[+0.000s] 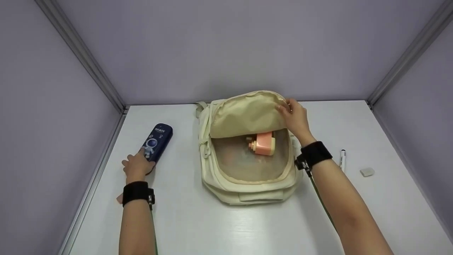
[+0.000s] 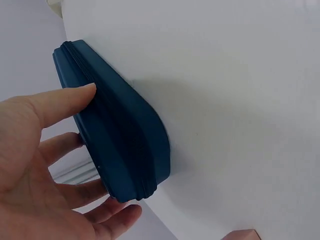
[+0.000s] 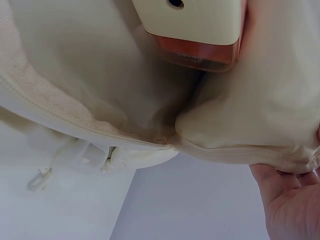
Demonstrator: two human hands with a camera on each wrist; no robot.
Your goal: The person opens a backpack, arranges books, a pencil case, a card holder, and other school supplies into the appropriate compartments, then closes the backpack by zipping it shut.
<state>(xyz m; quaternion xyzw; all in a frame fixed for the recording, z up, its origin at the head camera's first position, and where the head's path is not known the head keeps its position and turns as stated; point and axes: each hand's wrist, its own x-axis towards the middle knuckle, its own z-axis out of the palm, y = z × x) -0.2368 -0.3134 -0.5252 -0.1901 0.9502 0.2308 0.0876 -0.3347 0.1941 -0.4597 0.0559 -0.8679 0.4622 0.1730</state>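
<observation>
The navy pencil case, printed with an astronaut, lies on the counter right at the fingers of your left hand. Those fingers are spread around its near end, with your thumb along the zipped side and the others reaching the opposite side, so the case sits between them; how firmly they press, the views do not tell. Most of the case stretches forward past your left fingertips, slanting to the right.

Behind those fingers, a pink block pokes out beside your left wristband, which partly covers it in the head view.

Well to the right of your left fingers stands the cream backpack, its main opening facing you. The fingers of your right hand pinch the edge of its flap at the right, holding it raised. Below and to the left of these fingers, a coral-and-cream pencil sharpener sits inside the opening, just under the flap.

To the right of your right fingers and nearer to you lies a white pen, its lower part hidden by your forearm. Farther right is a whitish eraser. Beyond both hands' fingers rises a lavender-grey wall.
</observation>
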